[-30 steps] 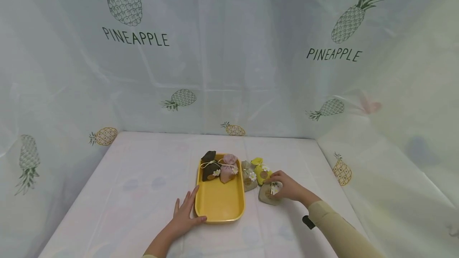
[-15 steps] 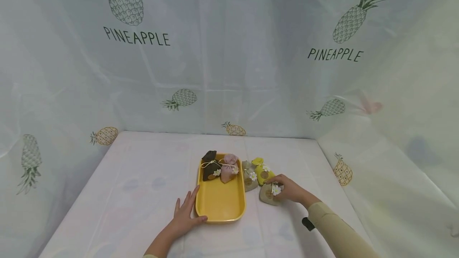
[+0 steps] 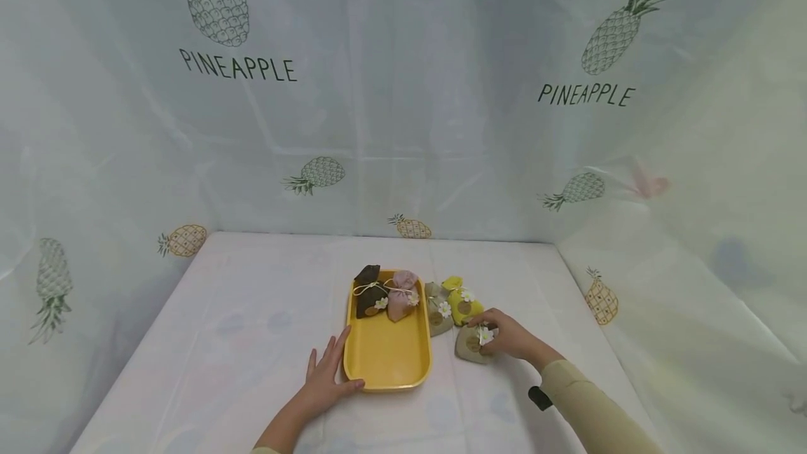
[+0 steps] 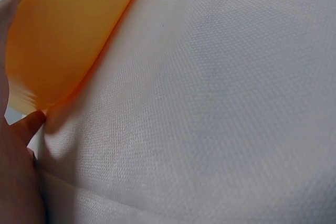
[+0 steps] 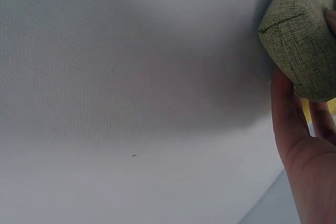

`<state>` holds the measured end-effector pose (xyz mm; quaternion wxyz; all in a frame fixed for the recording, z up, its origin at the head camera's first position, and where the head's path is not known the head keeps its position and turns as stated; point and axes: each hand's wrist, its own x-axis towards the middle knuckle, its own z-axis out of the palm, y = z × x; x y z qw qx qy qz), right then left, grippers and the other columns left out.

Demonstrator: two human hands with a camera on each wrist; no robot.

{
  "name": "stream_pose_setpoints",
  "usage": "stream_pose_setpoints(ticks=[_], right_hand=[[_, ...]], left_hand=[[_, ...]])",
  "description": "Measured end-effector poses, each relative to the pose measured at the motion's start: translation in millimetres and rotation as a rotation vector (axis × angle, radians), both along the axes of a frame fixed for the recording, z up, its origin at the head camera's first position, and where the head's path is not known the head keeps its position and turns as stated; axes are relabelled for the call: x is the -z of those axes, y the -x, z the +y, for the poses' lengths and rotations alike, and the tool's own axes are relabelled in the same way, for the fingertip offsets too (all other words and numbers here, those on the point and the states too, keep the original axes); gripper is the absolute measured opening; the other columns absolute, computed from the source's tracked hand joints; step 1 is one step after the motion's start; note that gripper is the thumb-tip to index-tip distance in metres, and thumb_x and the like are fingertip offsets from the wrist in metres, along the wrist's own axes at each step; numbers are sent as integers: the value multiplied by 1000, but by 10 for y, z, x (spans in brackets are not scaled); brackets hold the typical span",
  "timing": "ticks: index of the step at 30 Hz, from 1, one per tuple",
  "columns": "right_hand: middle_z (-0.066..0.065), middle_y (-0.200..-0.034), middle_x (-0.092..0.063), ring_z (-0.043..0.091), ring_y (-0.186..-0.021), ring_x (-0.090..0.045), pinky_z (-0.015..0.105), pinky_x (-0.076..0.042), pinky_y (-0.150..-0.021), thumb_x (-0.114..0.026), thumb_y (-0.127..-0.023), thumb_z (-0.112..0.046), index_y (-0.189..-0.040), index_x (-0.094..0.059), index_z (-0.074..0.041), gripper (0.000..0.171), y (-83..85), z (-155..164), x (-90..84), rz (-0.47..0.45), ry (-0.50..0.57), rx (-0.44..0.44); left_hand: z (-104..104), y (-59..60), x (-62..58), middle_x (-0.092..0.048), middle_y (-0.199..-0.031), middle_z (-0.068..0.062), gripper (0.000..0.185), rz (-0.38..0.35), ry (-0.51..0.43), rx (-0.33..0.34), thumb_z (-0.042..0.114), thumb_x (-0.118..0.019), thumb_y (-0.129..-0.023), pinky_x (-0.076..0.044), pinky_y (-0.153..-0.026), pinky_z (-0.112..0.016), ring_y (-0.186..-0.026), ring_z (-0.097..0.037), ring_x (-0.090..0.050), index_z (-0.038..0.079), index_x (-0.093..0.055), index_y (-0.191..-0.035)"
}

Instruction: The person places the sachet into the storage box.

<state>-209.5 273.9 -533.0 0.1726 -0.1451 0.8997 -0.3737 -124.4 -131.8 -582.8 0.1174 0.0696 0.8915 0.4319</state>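
The right hand (image 3: 507, 336) is gripping a small tan cloth bag (image 3: 470, 346) lying just right of the yellow tray (image 3: 387, 356). It looks soft and light; pinching its tied neck seems best. The left hand (image 3: 324, 380) is resting flat against the tray's corner.

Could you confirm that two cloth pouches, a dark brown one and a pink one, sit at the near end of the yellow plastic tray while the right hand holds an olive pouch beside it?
Not quite: the dark brown cloth pouch and the pink cloth pouch sit at the far end of the yellow plastic tray, as the head view shows. The right hand does hold the olive burlap pouch beside it.
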Motion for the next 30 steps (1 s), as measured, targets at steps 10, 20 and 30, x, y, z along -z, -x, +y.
stream_pose_setpoints(ticks=[10,20,30], right_hand=[[7,-120,-54,35,-113,-51,54,-49,-90,-82,-72,-4,-111,-69,-16,43,-15,-43,-86,15,5,3],[7,-125,-53,35,-117,-51,51,-51,-89,-80,-75,-5,-114,-68,-17,43,8,-211,-261,48,47,-47],[7,-125,-54,29,-116,-50,44,-53,-87,-79,-76,-2,-113,-70,-16,41,67,-505,-484,94,60,-105]], left_hand=[[-1,-16,6,-22,-159,-18,107,-8,-6,-4,52,-76,-78,15,-112,-57,-146,-39,-9,23,-11,-158],[-11,-11,-19,-23,-158,-18,106,13,-7,1,52,-76,-78,14,-113,-57,-146,-39,-11,21,-12,-158],[-13,-16,-10,-23,-158,-19,106,18,1,-1,52,-75,-79,14,-113,-57,-146,-39,-11,21,-12,-158]])
